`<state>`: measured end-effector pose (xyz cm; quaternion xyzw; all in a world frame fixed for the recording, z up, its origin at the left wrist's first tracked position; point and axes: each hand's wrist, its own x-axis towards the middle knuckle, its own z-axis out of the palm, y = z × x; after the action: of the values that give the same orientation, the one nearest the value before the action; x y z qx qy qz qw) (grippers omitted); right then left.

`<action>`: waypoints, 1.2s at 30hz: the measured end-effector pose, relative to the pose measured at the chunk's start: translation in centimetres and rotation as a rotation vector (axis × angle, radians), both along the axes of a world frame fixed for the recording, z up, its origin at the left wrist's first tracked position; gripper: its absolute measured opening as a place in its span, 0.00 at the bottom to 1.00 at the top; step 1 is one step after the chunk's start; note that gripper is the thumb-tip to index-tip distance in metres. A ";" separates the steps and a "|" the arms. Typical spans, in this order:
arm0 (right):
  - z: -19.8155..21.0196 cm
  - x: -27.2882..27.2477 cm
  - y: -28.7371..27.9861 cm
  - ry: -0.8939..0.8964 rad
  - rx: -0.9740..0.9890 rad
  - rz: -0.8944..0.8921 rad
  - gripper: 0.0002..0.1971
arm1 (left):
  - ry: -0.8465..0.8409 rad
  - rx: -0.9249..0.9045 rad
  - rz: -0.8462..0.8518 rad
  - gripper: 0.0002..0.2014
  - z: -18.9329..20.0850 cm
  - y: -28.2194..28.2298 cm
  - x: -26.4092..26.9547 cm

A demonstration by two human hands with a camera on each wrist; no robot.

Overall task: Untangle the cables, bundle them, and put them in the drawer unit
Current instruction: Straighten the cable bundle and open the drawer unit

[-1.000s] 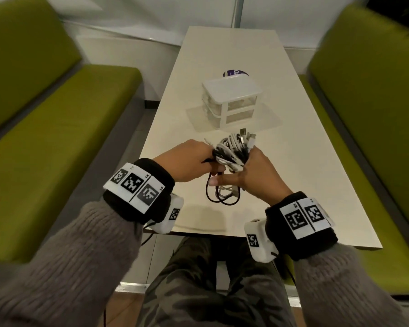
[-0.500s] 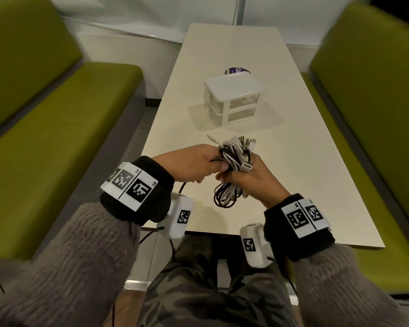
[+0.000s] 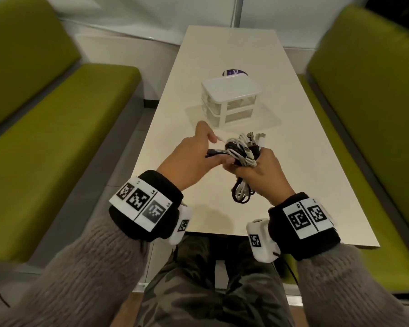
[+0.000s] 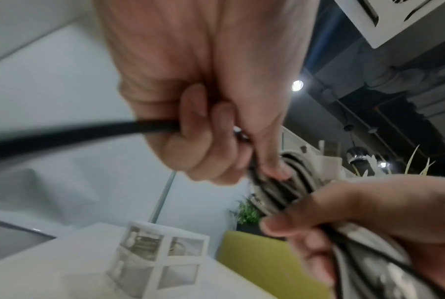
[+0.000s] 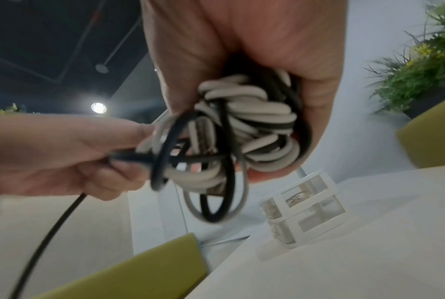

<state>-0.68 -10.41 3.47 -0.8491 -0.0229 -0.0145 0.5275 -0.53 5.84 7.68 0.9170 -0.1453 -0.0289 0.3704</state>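
Observation:
A bundle of black and white cables (image 3: 242, 152) is held above the near part of the table, and my right hand (image 3: 262, 172) grips it round the middle, loops hanging below and plugs sticking up. The same cable bundle (image 5: 244, 129) fills my right palm in the right wrist view. My left hand (image 3: 198, 152) pinches a black cable end (image 3: 216, 152) that runs across the bundle, index finger raised. In the left wrist view my left hand (image 4: 216, 145) holds that black cable (image 4: 88, 131). The white two-tier drawer unit (image 3: 230, 100) stands beyond, drawers closed.
The cream table (image 3: 316, 161) runs away from me between two green benches (image 3: 57, 138). A purple round sticker (image 3: 234, 72) lies behind the drawer unit. The drawer unit (image 5: 305, 208) holds something in its upper drawer. My knees are under the near table edge.
My left hand has shifted forward and left, drawing the black cable end out sideways from the bundle. The right hand keeps its grip on the bundle and has barely moved.

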 end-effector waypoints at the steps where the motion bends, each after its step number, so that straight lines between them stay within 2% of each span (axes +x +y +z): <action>1: -0.2 0.2 -0.6 0.003 0.007 -0.054 0.06 | -0.009 0.057 -0.024 0.15 0.0 0.5 0.0; 3: -0.2 0.7 -2.6 0.002 0.092 -0.199 0.07 | -0.013 0.147 -0.051 0.16 -0.7 2.5 0.3; 6: 0.8 1.0 -6.4 -0.003 0.149 -0.375 0.13 | 0.054 0.110 0.017 0.21 -1.8 6.5 0.7; 10: 1.3 0.5 -6.3 -0.001 0.061 -0.338 0.12 | 0.185 0.158 0.046 0.20 -3.3 7.4 1.0; 11: 1.3 0.3 -5.5 0.001 0.040 -0.310 0.12 | 0.189 0.165 0.012 0.23 -3.4 6.5 0.9; 14: 1.4 0.0 -3.1 -0.007 -0.033 -0.218 0.09 | -0.067 0.109 -0.064 0.40 -3.1 2.9 0.2; 16: 1.6 -0.2 -1.8 -0.027 -0.051 -0.171 0.09 | -0.233 0.118 -0.095 0.43 -3.1 0.3 -0.3; 18: 1.7 -0.3 -1.2 -0.044 -0.035 -0.158 0.08 | -0.208 0.013 -0.083 0.38 -3.6 -1.1 -0.2; 20: 2.0 -0.4 -1.5 -0.042 0.024 -0.164 0.08 | -0.060 -0.224 -0.021 0.25 -4.3 -0.7 0.1; 22: 2.4 -0.3 -2.6 -0.042 0.112 -0.208 0.11 | 0.034 -0.270 -0.016 0.10 -5.3 0.6 0.2; 23: 2.6 -0.3 -3.2 -0.043 0.150 -0.233 0.11 | 0.051 -0.233 -0.028 0.10 -5.8 1.4 0.1; 25: 3.0 -0.3 -4.0 -0.033 0.219 -0.270 0.10 | 0.074 -0.215 -0.073 0.17 -6.8 2.4 -0.4; 28: 2.6 -0.5 -3.7 0.017 0.310 -0.290 0.09 | 0.113 -0.474 -0.093 0.18 -6.4 1.9 -1.4; 31: 2.1 -1.0 -2.1 0.038 0.382 -0.241 0.09 | 0.119 -0.687 -0.028 0.18 -5.0 -0.5 -1.3; 33: 2.0 -1.5 -1.0 0.023 0.412 -0.172 0.08 | 0.126 -0.700 -0.010 0.17 -4.0 -2.0 -1.1; 36: 2.0 -2.2 0.3 0.002 0.434 -0.066 0.06 | 0.081 -0.564 0.021 0.13 -3.6 -3.1 -0.8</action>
<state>-2.85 -10.15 5.44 -0.7161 0.0092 -0.0355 0.6970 -1.32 2.76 4.07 0.7771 -0.1232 -0.0202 0.6168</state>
